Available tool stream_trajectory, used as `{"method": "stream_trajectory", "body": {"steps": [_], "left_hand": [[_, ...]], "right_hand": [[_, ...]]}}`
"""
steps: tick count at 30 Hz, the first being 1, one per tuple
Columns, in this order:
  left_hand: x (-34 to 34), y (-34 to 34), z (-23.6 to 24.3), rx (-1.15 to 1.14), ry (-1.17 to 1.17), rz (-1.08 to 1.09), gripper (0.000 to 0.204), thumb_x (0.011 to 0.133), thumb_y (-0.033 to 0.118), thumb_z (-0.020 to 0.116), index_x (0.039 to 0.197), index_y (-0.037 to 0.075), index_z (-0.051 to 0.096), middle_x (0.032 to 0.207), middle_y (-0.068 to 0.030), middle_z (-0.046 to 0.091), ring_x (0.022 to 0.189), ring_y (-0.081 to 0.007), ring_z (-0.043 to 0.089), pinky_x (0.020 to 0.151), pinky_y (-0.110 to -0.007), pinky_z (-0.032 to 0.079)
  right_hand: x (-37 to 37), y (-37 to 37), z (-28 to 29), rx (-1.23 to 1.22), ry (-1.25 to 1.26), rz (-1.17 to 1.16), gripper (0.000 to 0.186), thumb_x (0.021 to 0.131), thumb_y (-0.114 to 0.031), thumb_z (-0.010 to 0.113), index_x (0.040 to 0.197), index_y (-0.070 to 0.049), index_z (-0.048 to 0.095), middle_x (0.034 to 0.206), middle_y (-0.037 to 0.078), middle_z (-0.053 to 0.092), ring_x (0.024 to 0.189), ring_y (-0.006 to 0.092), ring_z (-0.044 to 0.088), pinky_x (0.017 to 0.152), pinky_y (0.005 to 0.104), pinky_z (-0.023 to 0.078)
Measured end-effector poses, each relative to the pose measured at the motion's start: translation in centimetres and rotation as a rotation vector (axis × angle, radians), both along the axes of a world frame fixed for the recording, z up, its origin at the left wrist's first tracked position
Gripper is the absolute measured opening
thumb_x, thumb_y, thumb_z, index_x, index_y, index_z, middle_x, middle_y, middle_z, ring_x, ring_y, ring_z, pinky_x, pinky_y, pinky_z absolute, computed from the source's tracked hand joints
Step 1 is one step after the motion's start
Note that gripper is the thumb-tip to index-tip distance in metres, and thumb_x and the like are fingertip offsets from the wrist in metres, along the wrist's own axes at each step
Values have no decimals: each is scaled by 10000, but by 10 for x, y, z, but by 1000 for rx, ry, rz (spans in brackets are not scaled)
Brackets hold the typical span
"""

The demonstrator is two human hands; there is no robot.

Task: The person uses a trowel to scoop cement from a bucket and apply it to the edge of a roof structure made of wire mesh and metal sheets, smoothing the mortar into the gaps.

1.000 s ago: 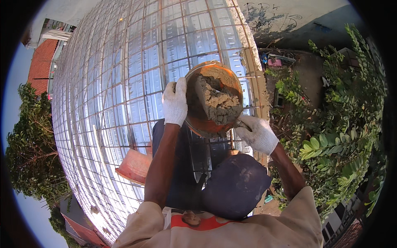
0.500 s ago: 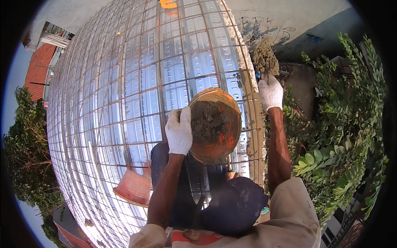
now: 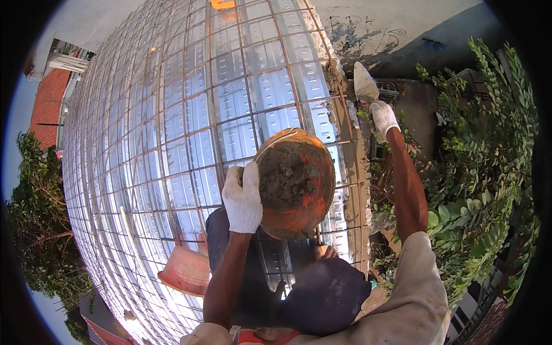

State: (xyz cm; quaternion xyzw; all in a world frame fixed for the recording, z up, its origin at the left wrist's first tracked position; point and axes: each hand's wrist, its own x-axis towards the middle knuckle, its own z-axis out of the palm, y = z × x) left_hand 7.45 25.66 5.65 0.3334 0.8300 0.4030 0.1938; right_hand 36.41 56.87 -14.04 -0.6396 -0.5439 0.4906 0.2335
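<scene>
The left hand (image 3: 241, 198) grips the rim of the bucket (image 3: 326, 171) of mortar (image 3: 286, 179) over the rebar mesh (image 3: 215, 123); any support beneath is hidden. The right hand (image 3: 383, 119) clasps the trowel (image 3: 364, 82), its handle largely concealed.

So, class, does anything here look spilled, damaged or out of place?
The red tub on the mesh looks tipped, its side slanting, though I can't be sure. Dark scrawls mar the wall beyond.

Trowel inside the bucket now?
No, the right hand holds the trowel in the air, ahead and to the right of the bucket.
</scene>
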Motion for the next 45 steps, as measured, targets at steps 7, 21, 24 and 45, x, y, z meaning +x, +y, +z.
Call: {"method": "stream_trajectory", "body": {"steps": [7,21,24,45], "left_hand": [[18,6,10,-34,22,-3,426,1077,318,616,899,-67,573,728,-144,547,700,-201,513,666,-411,453],[33,16,14,-67,-5,-5,395,1063,293,623,886,-56,570,722,-105,528,697,-162,487,652,-381,444],[29,14,10,-54,-13,6,391,1064,290,620,886,-54,567,721,-99,518,700,-156,480,654,-375,438],[11,14,10,-77,-90,58,358,1066,271,618,901,-44,580,732,-54,519,711,-114,469,645,-340,427]], "right_hand": [[-3,-19,-11,-625,554,-190,358,1058,-421,559,906,-103,627,638,9,534,455,159,483,390,345,400],[31,-29,-16,-361,147,90,451,1067,-402,555,888,-5,670,667,39,597,505,181,551,472,380,451],[0,-15,-25,-249,-126,346,508,1058,-423,552,952,54,688,777,138,704,646,261,665,637,449,517],[15,53,-25,-159,-285,331,567,1027,-416,560,1270,83,677,1579,258,449,1058,373,703,889,464,564]]}}
